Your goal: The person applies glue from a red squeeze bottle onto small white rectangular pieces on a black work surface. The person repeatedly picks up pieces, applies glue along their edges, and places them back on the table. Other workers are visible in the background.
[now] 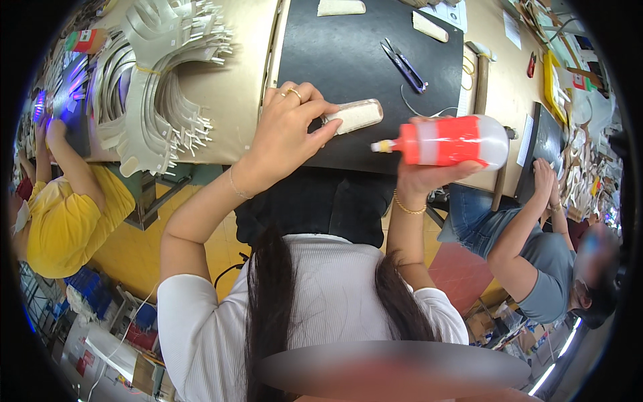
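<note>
My left hand point(284, 130) pinches one end of a small, pale, round-ended strap-like piece point(360, 116) between thumb and fingers, close to the near edge of a black work mat point(328, 63). In my right hand point(429, 175) lies a red and whitish squeeze bottle point(455, 142), tipped on its side. Its narrow nozzle points left, toward the pale piece but apart from it. Two similar pieces, one at the far edge point(341, 7) and one at the far right point(430, 27), rest on the mat. Thread snips point(404, 67) with a purple handle lie beyond the bottle.
A thick stack of pale cut pieces point(144, 67) covers the table to the left. Right of the mat lies a hammer point(481, 84). Co-workers sit on both sides, one in a yellow shirt point(80, 214), one in a grey-blue shirt point(549, 268). A yellow tray point(554, 87) stands far right.
</note>
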### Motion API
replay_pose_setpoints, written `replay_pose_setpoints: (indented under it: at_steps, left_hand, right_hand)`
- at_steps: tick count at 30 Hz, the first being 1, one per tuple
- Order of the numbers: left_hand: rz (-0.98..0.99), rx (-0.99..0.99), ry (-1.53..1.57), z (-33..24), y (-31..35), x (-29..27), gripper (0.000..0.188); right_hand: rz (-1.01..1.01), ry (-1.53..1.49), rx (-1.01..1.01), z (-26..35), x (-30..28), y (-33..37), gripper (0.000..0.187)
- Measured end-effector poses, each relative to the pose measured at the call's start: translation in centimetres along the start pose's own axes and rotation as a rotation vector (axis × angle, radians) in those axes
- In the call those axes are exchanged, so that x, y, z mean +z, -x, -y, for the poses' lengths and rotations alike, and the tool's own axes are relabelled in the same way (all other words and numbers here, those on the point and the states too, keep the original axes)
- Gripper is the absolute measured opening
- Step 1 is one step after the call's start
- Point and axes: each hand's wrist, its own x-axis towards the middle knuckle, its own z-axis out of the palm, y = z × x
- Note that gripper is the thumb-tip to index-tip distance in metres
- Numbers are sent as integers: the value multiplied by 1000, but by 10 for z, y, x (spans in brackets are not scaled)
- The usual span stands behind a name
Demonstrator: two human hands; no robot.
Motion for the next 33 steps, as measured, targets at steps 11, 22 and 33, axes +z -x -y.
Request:
replay_pose_setpoints:
  at_steps: [11, 22, 33]
  left_hand:
    - [87, -232, 313, -8, -9, -6, 12]
    - [38, -438, 556, 53, -90, -9, 36]
    - [63, 304, -115, -3, -6, -7, 49]
  right_hand:
    - [-221, -78, -99, 18, -14, -29, 86]
    - [-182, -86, -62, 23, -20, -34, 85]
    - [100, 57, -176, 3, -11, -41, 85]
